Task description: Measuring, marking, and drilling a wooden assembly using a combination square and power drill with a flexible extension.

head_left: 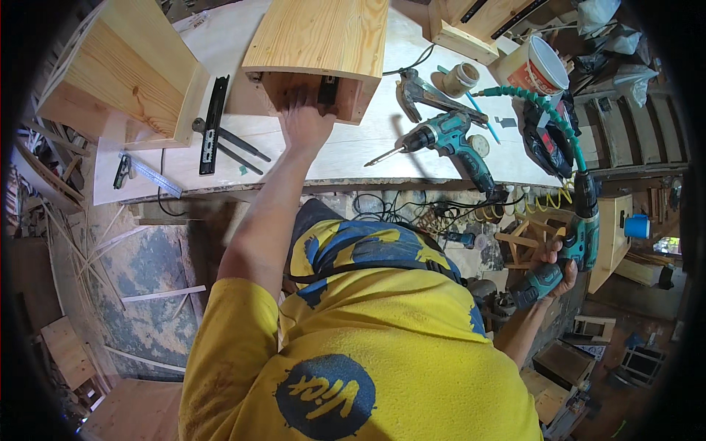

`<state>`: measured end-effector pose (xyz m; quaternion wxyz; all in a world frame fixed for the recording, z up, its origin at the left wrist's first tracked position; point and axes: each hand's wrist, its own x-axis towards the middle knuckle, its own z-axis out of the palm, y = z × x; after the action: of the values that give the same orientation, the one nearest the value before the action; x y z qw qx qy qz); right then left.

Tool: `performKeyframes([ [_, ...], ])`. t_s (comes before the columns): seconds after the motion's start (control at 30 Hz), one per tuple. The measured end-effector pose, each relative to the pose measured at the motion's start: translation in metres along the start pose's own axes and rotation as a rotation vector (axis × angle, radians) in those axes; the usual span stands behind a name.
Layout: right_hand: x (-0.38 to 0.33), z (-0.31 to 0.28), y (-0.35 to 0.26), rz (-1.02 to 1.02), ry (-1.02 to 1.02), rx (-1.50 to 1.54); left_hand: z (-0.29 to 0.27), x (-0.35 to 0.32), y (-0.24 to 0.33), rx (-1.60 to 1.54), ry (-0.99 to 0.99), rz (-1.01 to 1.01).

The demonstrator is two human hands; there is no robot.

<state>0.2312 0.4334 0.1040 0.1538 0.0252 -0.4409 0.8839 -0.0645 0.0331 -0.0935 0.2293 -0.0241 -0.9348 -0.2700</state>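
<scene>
A pale pine box [316, 37] lies on the worktable with its open end toward me. My left hand [305, 121] is curled over that end's lower edge, gripping the box; the fingertips are lost in the shadow inside. A short black metal piece [328, 90] shows within the opening, right of my fingers. Out to the right, below table height, my right hand [560, 273] is wrapped around the grip of a teal cordless drill [585, 239]. The drill points up, and a green flexible shaft [551, 110] runs from its chuck back over the table.
On the white worktable [353, 158] lie a second teal drill [452, 140], a hammer [408, 99], a black drawer slide [215, 125], pliers [235, 147] and a small square [151, 176]. Another pine box [132, 88] stands left. A white bucket [540, 62] and a jar [461, 77] sit right.
</scene>
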Motion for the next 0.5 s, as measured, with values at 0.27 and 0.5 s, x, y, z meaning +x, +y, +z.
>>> performKeyframes([
  [0.27,-0.015,-0.005,-0.003,0.067,0.097,-0.023,0.006,0.001,-0.001,-0.050,0.087,0.037],
  [0.5,-0.017,0.014,-0.007,0.064,0.196,-0.072,0.010,0.002,-0.002,-0.046,0.090,0.013],
])
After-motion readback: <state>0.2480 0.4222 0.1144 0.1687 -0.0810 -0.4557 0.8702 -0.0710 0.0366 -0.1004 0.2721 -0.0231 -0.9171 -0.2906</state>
